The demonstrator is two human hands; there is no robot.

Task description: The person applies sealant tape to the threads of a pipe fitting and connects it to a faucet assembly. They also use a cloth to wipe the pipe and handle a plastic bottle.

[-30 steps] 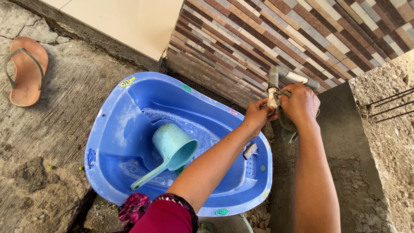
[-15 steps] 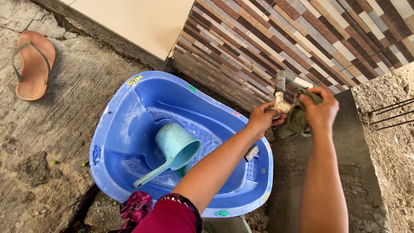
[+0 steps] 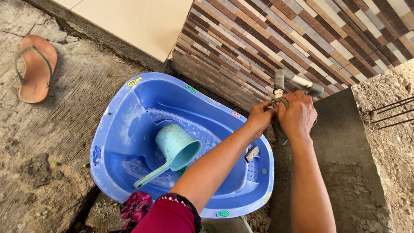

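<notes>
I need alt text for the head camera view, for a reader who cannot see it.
Both hands, left hand and right hand, grip a greenish cloth at a grey pipe tap on a striped tile wall. Below lies a blue plastic tub holding a turquoise scoop; an orange sandal rests on the concrete.

Plastic and rough concrete by a tiled wall

The blue tub (image 3: 129, 129) and teal scoop (image 3: 177, 149) are smooth, faintly glossy plastic; the ground (image 3: 51, 151) is rough, cracked concrete; the wall tiles (image 3: 258, 39) look matt and ribbed; the tap (image 3: 279, 82) is dull metal.
</notes>
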